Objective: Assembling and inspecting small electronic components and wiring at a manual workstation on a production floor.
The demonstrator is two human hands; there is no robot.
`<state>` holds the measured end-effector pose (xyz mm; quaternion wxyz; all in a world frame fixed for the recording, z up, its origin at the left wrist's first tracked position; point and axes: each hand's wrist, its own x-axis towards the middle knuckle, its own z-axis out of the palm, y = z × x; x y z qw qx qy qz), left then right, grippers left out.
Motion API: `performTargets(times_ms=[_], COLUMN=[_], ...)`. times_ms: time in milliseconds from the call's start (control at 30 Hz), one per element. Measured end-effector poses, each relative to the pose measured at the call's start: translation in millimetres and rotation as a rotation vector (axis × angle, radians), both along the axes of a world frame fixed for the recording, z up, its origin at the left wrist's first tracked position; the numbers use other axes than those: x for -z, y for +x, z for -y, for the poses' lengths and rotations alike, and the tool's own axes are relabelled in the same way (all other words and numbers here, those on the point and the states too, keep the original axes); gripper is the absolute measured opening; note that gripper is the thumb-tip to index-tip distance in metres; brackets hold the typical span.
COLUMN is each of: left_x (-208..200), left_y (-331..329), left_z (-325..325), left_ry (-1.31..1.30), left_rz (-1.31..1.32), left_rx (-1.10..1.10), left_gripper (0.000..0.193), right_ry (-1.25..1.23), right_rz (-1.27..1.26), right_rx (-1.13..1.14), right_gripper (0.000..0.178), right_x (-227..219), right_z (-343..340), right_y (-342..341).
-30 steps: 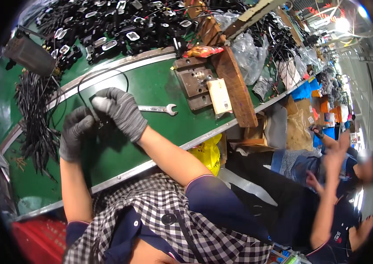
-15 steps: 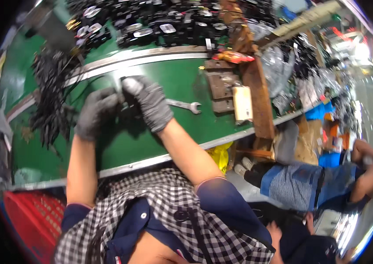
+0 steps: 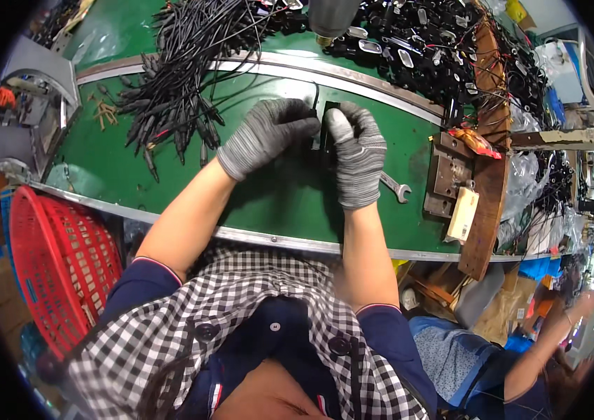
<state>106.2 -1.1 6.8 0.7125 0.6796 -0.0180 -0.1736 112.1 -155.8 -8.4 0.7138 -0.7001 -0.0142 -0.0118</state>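
Both my hands wear grey knit gloves and meet over the green tabletop. My left hand (image 3: 269, 136) is closed, thumb and fingertips pinching what looks like a thin black cable (image 3: 316, 92), whose end curls up above the fingers. My right hand (image 3: 358, 150) is closed on a small dark block-like part (image 3: 328, 129), thumb on top. The two held things sit side by side, and the fingers hide whether they join. A steel open-end wrench (image 3: 398, 189) lies beside my right wrist.
A heap of black cables (image 3: 171, 105) lies to the left. Several black parts (image 3: 409, 59) are piled beyond the metal rail. Brown metal blocks (image 3: 449, 175) and a wooden board (image 3: 487, 196) stand right. A red basket (image 3: 66, 273) sits below left. Another person (image 3: 451, 350) is at lower right.
The view has swung, so the bench and wrench appear further right and more of the cable heap shows. My hands remain close together and now show the dark part between them more clearly.
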Motion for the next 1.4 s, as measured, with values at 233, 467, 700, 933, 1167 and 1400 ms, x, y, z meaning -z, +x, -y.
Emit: performTargets(times_ms=[233, 467, 700, 933, 1167, 1400], left_x=[3.1, 12.2, 7.5, 9.0, 4.5, 9.8], left_y=[1.3, -1.4, -1.9, 6.5, 3.8, -3.8], left_z=[-10.5, 4.1, -8.9, -4.7, -13.2, 3.6], left_ry=[0.081, 0.032, 0.048, -0.19, -0.068, 0.114], left_rz=[0.033, 0.246, 0.248, -0.035, 0.027, 0.067], left_rx=[0.073, -0.075, -0.017, 0.062, 0.105, -0.02], left_gripper=[0.018, 0.02, 0.017, 0.017, 0.016, 0.016], right_ry=[0.113, -0.035, 0.155, -0.143, 0.087, -0.053], right_rz=[-0.057, -0.017, -0.226, 0.128, -0.043, -0.008], right_rx=[-0.032, 0.032, -0.106, 0.031, -0.07, 0.013], right_gripper=[0.029, 0.03, 0.03, 0.03, 0.03, 0.034], right_x=[-7.0, -8.8, -19.2, -0.6, -13.3, -3.8], right_z=[2.1, 2.2, 7.7, 1.0, 3.0, 2.2], right_y=[-4.1, -2.6, -2.9, 0.5, -1.4, -7.9])
